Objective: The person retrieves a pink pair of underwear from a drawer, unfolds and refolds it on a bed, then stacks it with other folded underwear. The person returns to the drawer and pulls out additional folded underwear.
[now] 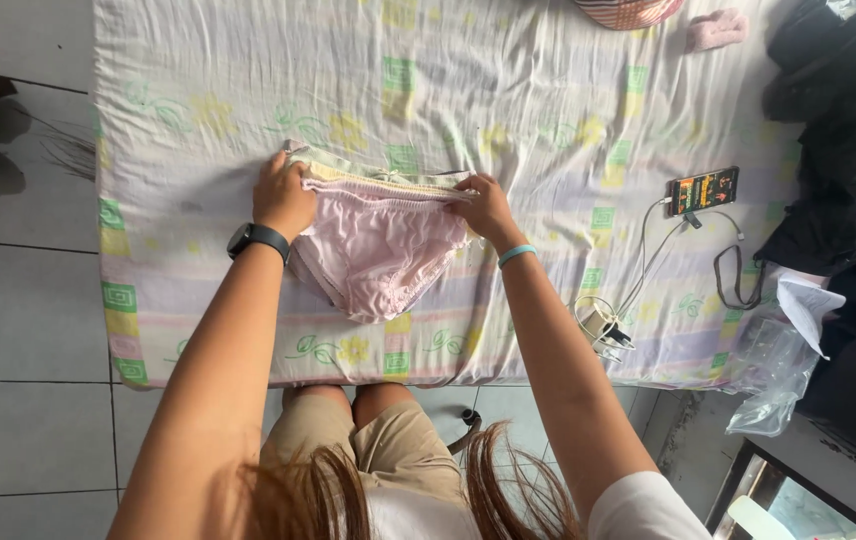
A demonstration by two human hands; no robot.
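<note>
A pale pink pair of underwear lies flat on a mattress with a floral patterned sheet. Under its top edge sit other folded garments, one pale yellow and one light green. My left hand, with a black watch on the wrist, grips the left end of the pink waistband. My right hand, with a light blue wristband, pinches the right end of the same waistband. Both arms reach forward over my knees.
A phone with a lit screen lies on the sheet at right, with a white cable running to a charger. Black bags and clear plastic pile up on the right. A pink item lies at the top. White tiled floor is at left.
</note>
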